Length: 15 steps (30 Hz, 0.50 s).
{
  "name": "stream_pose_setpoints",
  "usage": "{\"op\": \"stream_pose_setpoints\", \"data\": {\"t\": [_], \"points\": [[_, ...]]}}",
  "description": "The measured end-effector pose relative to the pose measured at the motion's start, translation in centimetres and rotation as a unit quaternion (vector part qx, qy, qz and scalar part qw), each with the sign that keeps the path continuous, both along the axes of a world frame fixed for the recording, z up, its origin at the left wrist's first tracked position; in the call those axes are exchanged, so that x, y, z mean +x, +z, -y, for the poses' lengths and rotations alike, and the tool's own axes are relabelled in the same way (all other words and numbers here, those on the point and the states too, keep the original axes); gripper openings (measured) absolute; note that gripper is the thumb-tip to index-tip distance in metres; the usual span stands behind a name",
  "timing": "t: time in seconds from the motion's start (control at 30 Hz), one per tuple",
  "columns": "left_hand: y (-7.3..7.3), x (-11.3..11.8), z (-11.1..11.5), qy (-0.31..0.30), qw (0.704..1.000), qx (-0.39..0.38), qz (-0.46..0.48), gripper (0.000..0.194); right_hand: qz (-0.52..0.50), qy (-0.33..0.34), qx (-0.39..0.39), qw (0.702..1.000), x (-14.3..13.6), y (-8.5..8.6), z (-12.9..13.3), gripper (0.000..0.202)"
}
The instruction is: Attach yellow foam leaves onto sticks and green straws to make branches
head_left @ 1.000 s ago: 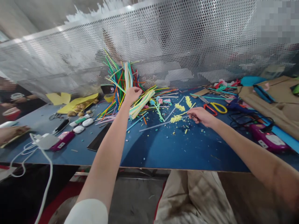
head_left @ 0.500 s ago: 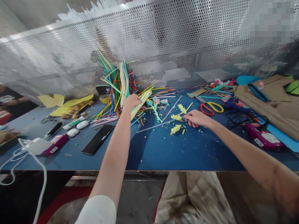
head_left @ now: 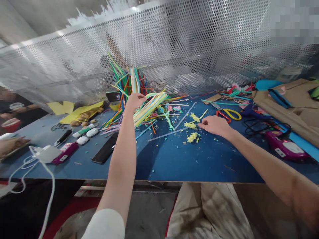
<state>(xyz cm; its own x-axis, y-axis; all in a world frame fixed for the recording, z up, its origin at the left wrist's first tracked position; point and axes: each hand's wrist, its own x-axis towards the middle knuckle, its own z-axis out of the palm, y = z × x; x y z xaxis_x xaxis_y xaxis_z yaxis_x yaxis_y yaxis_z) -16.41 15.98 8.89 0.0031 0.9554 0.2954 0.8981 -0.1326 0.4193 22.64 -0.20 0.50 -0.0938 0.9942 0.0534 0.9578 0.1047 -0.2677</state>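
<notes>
Over the heap of colored pipe cleaners (head_left: 124,86), my left hand (head_left: 136,100) is closed, its fingers pinching at a pale pipe cleaner. A loose bundle of pale yellow and white pipe cleaners (head_left: 151,108) fans out beside and below it. My right hand (head_left: 213,125) hovers low over the table with its fingers curled together; whatever they may hold is hidden. Just left of it lie yellow leaf-like pieces (head_left: 192,137) made of fuzzy stems. A mint-green stem with small blue and pink blooms (head_left: 169,119) rests between the hands.
Scissors with red and yellow handles (head_left: 231,114) lie behind my right hand. A black phone (head_left: 106,149) is by my left forearm. A purple glue-gun-like device (head_left: 285,146), brown paper (head_left: 296,109) and a perforated metal screen (head_left: 199,49) surround the work area. Another person (head_left: 17,106) sits far left.
My left hand has shifted slightly left and up, uncovering more of the pale bundle. The right hand has drawn slightly away from the yellow pieces. The view has swung a little left.
</notes>
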Motion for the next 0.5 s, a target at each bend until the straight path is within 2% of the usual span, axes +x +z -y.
{"op": "stream_pose_setpoints", "data": {"t": [0.1, 0.2, 0.3, 0.4, 0.5], "points": [[-0.4, 0.2, -0.3, -0.007, 0.999, 0.018, -0.037, 0.037, -0.003, 0.0, -0.015, 1.0, 0.0, -0.1, -0.1, 0.036], [-1.2, 0.4, -0.5, -0.022, 0.997, -0.008, -0.068, 0.042, -0.013, 0.002, -0.02, 1.0, 0.1, -0.3, -0.2, 0.038], [-2.0, 0.7, -0.6, -0.082, 0.987, -0.086, -0.107, 0.069, -0.013, 0.004, -0.018, 1.0, 0.1, -0.4, -0.3, 0.039], [-2.5, 0.9, -0.7, -0.095, 0.964, -0.169, -0.183, 0.095, -0.018, 0.008, -0.017, 1.0, 0.1, -0.5, -0.3, 0.037], [-2.6, 1.0, -0.9, -0.067, 0.959, -0.171, -0.214, 0.084, -0.023, 0.008, -0.014, 1.0, 0.1, -0.7, -0.4, 0.036]]}}
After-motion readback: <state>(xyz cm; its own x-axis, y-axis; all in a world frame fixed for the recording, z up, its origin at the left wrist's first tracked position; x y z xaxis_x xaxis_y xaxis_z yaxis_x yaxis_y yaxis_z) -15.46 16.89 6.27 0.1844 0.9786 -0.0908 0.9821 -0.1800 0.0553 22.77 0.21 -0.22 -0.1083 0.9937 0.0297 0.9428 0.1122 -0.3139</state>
